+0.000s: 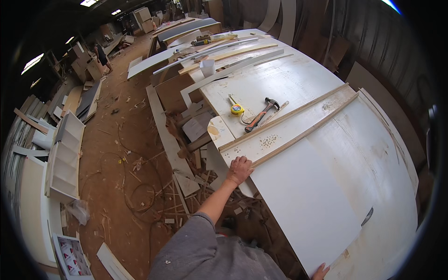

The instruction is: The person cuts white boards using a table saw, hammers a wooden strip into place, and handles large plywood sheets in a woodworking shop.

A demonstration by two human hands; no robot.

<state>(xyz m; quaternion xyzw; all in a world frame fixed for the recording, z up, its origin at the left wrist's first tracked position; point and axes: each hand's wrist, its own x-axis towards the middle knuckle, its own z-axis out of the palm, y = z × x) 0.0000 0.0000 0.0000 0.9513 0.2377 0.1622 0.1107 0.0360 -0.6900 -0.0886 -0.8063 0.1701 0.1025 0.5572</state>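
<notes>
My left hand [240, 170] is closed at the near end of a long wooden strip [303, 132], its fingers curled against the strip and the board beside it. At the bottom edge of the picture, my right hand [320, 272] grips the corner of a smooth white panel [303, 196]; only its fingers show. That panel lies flat, with one edge along the strip. A second wooden strip [284, 116] runs roughly parallel farther off. Between the strips, small brown bits, perhaps nails, lie in a loose pile [268, 141]. A claw hammer [262, 115] and a yellow tape measure [237, 109] rest beyond.
The large white worktop [275, 84] carries a white tub [207, 68], long slats and a yellow-black power tool [201, 42]. A dark blade-like piece [367, 216] lies at right. Offcuts and a cable litter the brown floor [116, 154]. Far left, a person [101, 56] stands.
</notes>
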